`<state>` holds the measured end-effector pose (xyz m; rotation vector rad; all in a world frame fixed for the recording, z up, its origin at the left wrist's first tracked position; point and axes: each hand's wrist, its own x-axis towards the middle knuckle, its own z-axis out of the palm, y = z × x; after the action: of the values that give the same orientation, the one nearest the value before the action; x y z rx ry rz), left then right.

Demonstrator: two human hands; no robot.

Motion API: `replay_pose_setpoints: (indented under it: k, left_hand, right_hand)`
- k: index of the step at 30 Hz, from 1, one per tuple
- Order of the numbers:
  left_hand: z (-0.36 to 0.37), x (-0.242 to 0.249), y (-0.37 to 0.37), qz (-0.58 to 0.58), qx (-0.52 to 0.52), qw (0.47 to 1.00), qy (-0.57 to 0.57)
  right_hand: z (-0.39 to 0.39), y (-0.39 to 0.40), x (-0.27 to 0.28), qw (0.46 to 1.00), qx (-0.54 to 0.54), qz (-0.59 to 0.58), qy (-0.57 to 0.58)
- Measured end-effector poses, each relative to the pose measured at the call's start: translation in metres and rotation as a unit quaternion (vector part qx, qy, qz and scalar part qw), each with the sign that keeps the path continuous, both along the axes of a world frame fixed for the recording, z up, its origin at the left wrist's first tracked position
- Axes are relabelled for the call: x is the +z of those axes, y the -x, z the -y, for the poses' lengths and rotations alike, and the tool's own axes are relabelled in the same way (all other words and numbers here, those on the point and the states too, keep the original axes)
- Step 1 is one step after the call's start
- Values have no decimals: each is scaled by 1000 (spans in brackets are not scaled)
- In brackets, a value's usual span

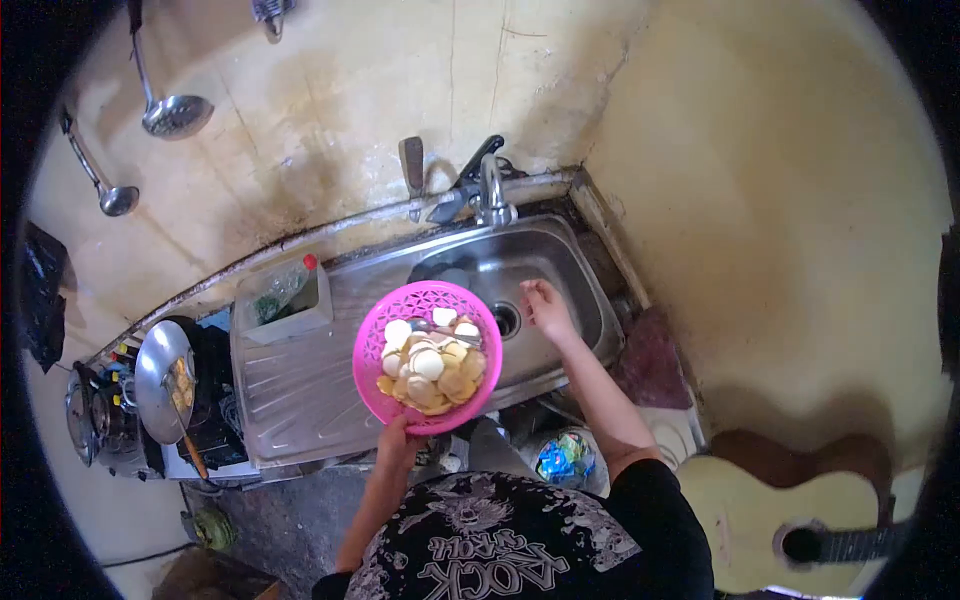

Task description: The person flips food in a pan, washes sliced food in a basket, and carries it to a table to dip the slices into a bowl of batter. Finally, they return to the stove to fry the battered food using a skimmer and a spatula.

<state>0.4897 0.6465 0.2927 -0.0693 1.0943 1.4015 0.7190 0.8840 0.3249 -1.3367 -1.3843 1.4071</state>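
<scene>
My left hand (398, 440) grips the near rim of a pink plastic basket (370, 385) with a cut-out pattern, held over the front edge of the steel drainboard (290, 390). Inside it lies a heap of pale round slices (427, 363), some white and some yellowish brown. A thin metal utensil (458, 338) lies partly among them. Over the sink basin (560, 250), near the drain (506, 320), my right hand (546, 310) hangs apart from the basket. Its fingers are loosely bent, with nothing visible in them.
A chrome faucet (492, 190) rises behind the basin. On the drainboard's left stands a white container (290, 325) with a bag in it. Further left, a wok (165, 375) sits on the stove. Ladles (178, 117) hang on the wall. A guitar (770, 510) leans at the lower right.
</scene>
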Motion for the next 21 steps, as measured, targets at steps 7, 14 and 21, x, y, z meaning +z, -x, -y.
replay_pose_setpoints:
  k: [7,14,21]
  left_hand:
    - [-71,30,-62,-78,-44,996,12]
    - [-106,29,-93,-89,-29,995,36]
    - [-104,0,-105,-83,34,996,10]
  right_hand:
    - [-159,2,-42,964,-43,179,-191]
    - [-192,47,-3,967,91,231,59]
    - [-210,52,-31,972,84,72,205]
